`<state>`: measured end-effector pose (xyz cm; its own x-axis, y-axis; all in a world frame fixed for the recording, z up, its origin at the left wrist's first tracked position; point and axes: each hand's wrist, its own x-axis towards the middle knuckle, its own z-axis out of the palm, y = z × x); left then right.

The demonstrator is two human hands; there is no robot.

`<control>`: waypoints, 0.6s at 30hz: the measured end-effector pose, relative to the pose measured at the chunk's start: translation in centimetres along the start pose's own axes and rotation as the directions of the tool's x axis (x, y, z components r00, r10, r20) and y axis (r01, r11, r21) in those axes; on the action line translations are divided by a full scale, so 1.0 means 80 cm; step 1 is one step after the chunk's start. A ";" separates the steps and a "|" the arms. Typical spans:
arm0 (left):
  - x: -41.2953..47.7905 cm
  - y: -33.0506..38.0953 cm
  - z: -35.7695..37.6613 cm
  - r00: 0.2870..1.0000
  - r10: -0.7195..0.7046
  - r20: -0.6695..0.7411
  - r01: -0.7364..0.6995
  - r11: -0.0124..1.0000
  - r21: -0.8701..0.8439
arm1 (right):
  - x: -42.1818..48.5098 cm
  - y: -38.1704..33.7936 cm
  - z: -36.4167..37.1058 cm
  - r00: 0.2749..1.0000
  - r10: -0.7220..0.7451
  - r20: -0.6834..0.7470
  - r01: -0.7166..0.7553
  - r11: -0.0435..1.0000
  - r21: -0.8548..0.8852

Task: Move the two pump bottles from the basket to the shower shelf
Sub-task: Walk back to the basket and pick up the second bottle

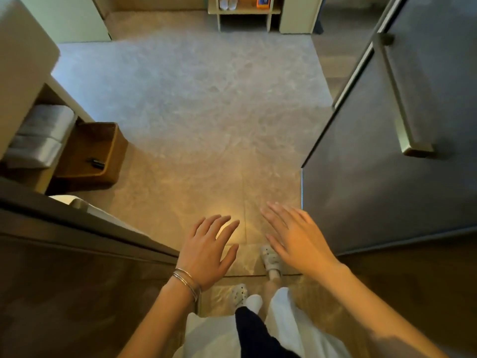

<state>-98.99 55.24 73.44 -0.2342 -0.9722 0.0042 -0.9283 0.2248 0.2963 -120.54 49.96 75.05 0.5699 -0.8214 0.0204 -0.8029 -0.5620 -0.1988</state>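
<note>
A brown woven basket (114, 151) stands on the floor at the left, under a counter. Inside it I see only a small dark object (96, 162) lying on the bottom; I cannot tell what it is. No pump bottle shows in the head view, and no shower shelf either. My left hand (209, 250), with thin bracelets on the wrist, hovers flat over the floor, fingers spread and holding nothing. My right hand (294, 235) hovers beside it, also spread and holding nothing. Both hands are well to the right of the basket.
A dark glass door (387, 164) with a long metal handle (405, 109) stands open on the right. Folded grey towels (41, 135) lie on a shelf beside the basket. A dark counter edge (77, 223) runs along the left. A low shelf unit (244, 11) stands far ahead.
</note>
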 end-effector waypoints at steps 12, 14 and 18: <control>0.087 -0.056 -0.022 0.973 -0.211 -0.094 0.212 0.977 0.004 | 0.168 0.057 -0.012 0.953 -0.283 0.103 0.287 0.958 -0.020; 0.107 -0.062 -0.027 0.967 -0.221 -0.124 0.222 0.975 -0.002 | 0.197 0.069 -0.020 0.947 -0.310 0.079 0.313 0.949 -0.026; 0.170 -0.074 -0.045 0.941 -0.289 -0.176 0.297 0.955 0.019 | 0.275 0.100 -0.041 0.926 -0.377 0.026 0.377 0.926 -0.007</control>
<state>-95.61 40.44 75.19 0.0989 -0.9913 0.0865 -0.9613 -0.0727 0.2659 -115.00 27.03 77.15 0.8348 -0.5463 0.0685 -0.5298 -0.8309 -0.1698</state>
